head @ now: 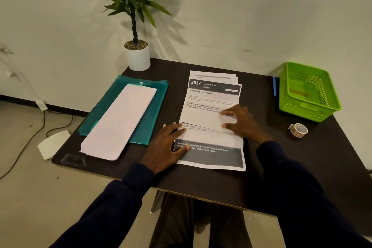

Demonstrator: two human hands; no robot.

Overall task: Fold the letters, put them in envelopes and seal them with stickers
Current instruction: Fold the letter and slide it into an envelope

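I am looking down on a dark surface [201,187] that is standing against a pale wall [241,6]. A stack of printed letters [211,94] is lying in the middle of the surface, reaching toward its near edge. The top sheet is showing a crease across its lower half.

The left hand [169,145] is lying flat and wide on the stack's left margin, with its fingers spread across the crease. The right hand [241,122] is arching over the right side of the same sheet. Its fingers are bent and only their tips are pressing the paper.

White envelopes [118,123] are resting on a teal folder [155,94] along the left edge. A potted plant [137,54] is occupying the far left corner. A green basket [308,90] is sitting at the far right corner, with a blue pen [274,86] just beside it. A roll of stickers [299,130] is lying near the right edge.

A cable [24,145] is trailing over the floor [30,197] beyond the left edge.
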